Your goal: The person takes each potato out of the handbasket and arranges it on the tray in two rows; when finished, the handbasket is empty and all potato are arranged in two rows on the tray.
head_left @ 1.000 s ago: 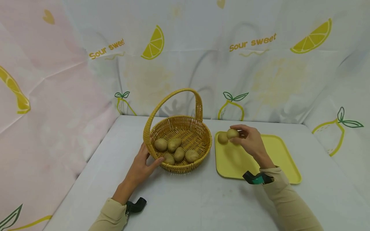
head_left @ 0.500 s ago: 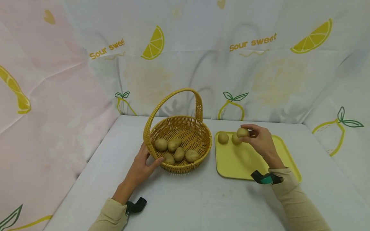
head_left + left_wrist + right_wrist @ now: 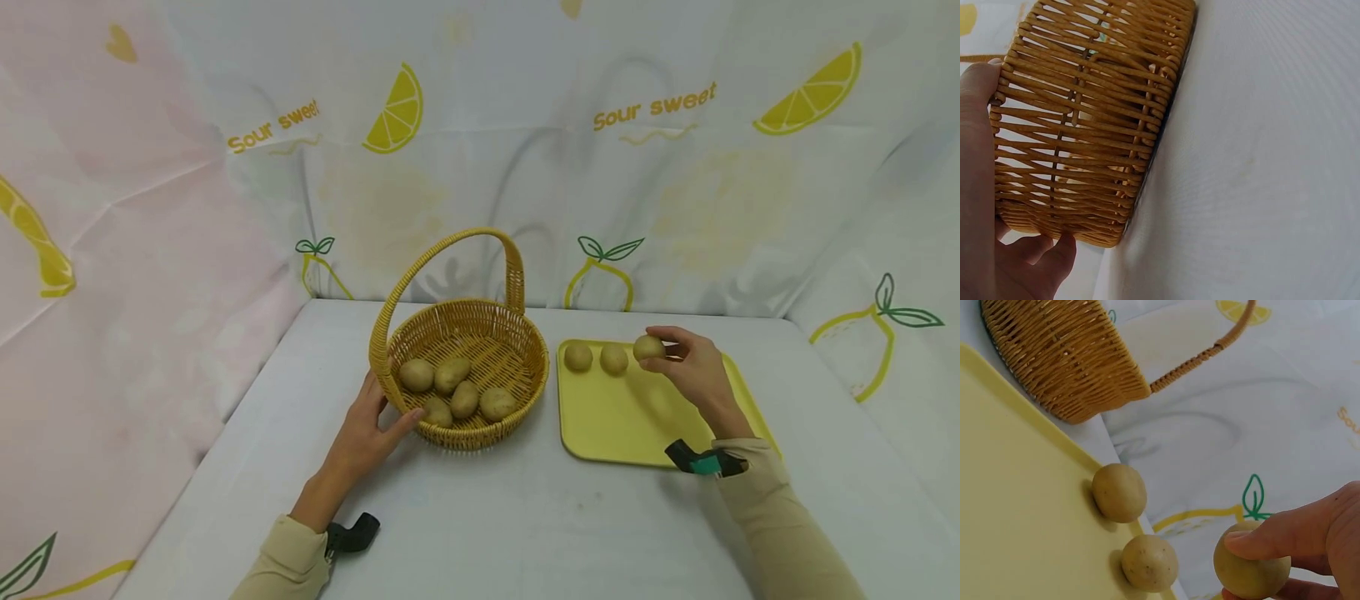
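Note:
A wicker basket [image 3: 540, 367] with a tall arched handle stands left of centre, several potatoes [image 3: 497, 405] lying in its near-left part. My left hand [image 3: 365, 435] holds the basket's left side, thumb over the rim and fingers against the outer wall [image 3: 1085, 125]. Between the thumb and fingers of my right hand [image 3: 697, 375] a round potato [image 3: 1250, 565] is pinched above the back of a yellow tray [image 3: 615, 425]. Two more potatoes rest side by side along the tray's back edge: one at the corner [image 3: 578, 357], the other [image 3: 613, 359] nearer my right hand.
Both basket and tray stand on a white-covered table [image 3: 480, 525]. Behind it hangs a white cloth [image 3: 480, 167] with lemon prints, which continues round both sides. Each wrist wears a black camera mount [image 3: 354, 533].
My right hand has moved to the right with its potato, away from the second potato, which now shows fully on the tray. The left hand and basket have stayed in place.

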Available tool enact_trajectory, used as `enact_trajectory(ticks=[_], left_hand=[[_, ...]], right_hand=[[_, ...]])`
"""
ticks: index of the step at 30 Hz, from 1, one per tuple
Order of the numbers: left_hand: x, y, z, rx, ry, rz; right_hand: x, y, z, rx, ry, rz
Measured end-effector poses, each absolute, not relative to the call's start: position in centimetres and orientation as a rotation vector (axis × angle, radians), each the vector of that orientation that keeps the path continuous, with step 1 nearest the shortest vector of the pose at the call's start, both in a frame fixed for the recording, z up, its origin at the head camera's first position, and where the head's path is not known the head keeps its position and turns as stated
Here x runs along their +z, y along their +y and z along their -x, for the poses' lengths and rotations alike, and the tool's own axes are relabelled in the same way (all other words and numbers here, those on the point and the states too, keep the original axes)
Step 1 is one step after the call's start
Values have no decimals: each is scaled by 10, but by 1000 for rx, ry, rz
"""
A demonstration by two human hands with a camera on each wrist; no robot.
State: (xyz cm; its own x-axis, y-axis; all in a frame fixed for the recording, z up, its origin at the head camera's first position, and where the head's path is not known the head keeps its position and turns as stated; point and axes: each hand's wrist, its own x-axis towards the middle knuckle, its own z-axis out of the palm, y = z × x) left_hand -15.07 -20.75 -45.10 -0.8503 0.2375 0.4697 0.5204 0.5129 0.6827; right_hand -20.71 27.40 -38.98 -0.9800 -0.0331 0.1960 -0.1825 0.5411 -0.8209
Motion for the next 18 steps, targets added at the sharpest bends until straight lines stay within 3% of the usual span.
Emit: enact_trajectory(ticks=[18], left_hand=[[-453,-208,151,-1231,-2423,630]], right_hand=[[-419,288,224,1327,-2668,-135]])
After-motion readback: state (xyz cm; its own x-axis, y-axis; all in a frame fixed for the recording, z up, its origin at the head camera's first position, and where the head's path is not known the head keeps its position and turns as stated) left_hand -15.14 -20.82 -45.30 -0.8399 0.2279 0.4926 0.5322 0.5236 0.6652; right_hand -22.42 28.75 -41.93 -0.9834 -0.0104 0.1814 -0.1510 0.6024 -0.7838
